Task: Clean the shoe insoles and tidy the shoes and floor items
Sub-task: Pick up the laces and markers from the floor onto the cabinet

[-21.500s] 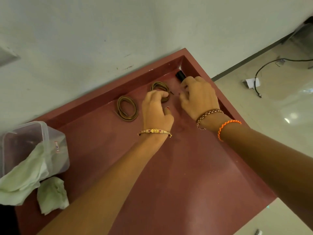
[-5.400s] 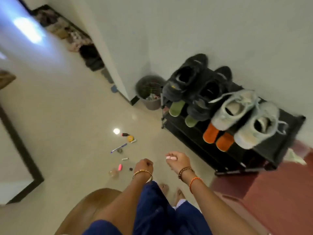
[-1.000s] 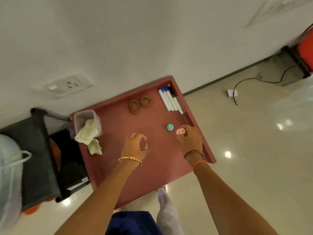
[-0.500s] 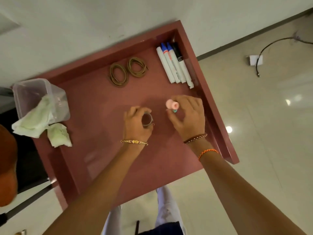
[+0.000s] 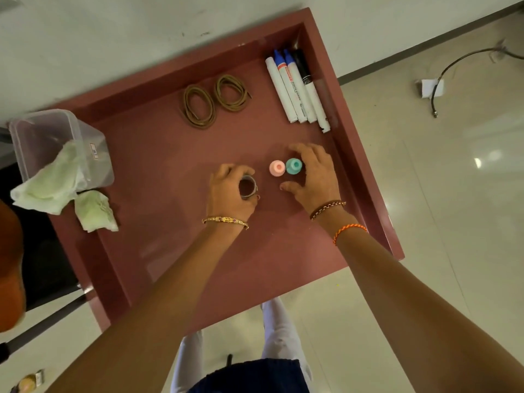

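Pink cap and teal cap are standing touching inside the right hand's loosely spread fingers; left hand is gripping a tape roll.

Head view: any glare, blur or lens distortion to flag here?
Head view: bright glare spots on the glossy floor at right; wide-angle bending of the wall line and red tray; forearms loom large at the edges; centre sharp, markers legible; soft shadows under both hands.

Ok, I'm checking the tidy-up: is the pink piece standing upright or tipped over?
Upright. The pink piece shows its round top to the overhead camera, standing on the tray beside the teal one.
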